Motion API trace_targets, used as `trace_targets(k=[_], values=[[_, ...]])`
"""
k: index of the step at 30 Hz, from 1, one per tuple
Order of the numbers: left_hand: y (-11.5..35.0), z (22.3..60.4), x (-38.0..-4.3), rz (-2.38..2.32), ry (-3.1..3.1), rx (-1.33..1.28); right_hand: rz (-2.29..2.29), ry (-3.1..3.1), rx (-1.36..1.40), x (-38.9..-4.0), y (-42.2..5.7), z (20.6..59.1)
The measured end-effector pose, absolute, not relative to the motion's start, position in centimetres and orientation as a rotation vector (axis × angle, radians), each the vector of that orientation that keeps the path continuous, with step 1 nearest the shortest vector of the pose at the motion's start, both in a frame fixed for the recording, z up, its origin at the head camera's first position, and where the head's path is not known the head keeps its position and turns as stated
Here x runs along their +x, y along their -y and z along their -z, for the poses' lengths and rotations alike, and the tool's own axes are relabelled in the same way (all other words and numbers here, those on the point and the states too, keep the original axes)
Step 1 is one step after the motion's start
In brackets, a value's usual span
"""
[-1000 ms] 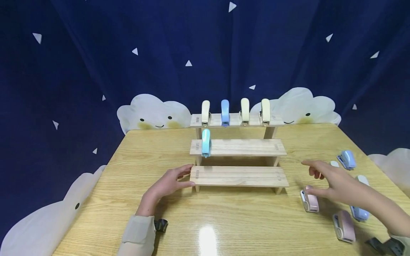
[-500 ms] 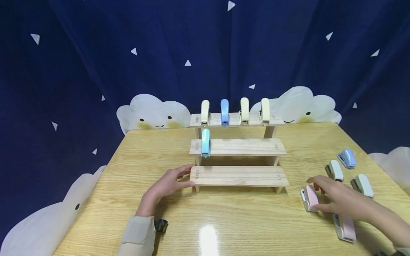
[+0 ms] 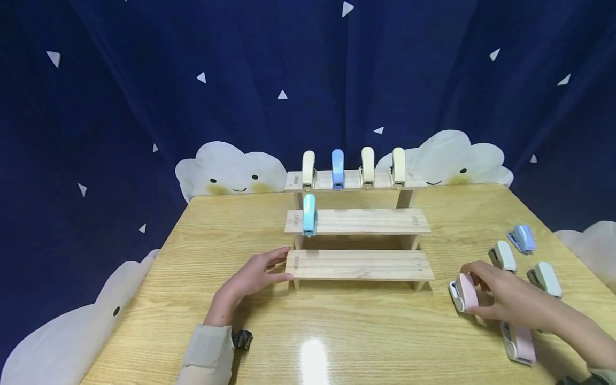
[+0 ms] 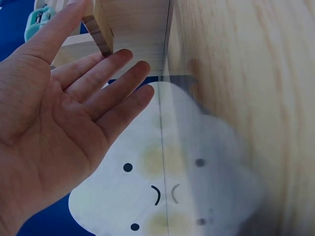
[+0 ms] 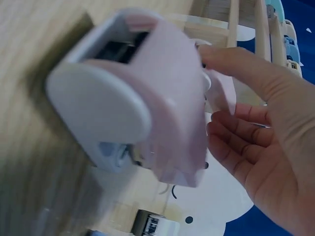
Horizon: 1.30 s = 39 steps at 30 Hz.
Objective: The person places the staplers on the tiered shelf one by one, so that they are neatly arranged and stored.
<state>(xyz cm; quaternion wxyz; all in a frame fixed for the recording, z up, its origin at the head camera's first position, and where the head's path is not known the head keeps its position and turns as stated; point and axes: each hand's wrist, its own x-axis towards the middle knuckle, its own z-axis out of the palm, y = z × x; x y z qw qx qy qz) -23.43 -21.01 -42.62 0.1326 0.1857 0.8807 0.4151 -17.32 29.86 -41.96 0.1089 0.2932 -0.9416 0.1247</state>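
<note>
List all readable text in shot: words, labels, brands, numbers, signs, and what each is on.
None: no text is readable in any view.
White stapler, low in the right wrist view: dark and light marks on its end, too blurred to read.
Wooden rack: dark marks at the shelf ends, too small to make out in the head view.
Pink stapler in the right hand: no legible lettering.
Curtain: triangles and smiling clouds only.

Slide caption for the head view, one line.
Right hand grips a pink-and-white stapler; left hand beside pale wooden three-tier rack.
</note>
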Motion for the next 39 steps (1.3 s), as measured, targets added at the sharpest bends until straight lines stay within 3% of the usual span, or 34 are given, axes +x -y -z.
trace_targets(k=[16, 39], values=[[21.1, 42.6, -23.5, -1.207, -2.551, 0.533, -0.514, 2.495, 0.858, -17.9, -28.4, 39.2], [20.9, 43.0, -23.4, -1.23, -2.558, 0.536, -0.559, 2.35, 0.953, -22.1, -19.6, 35.3]])
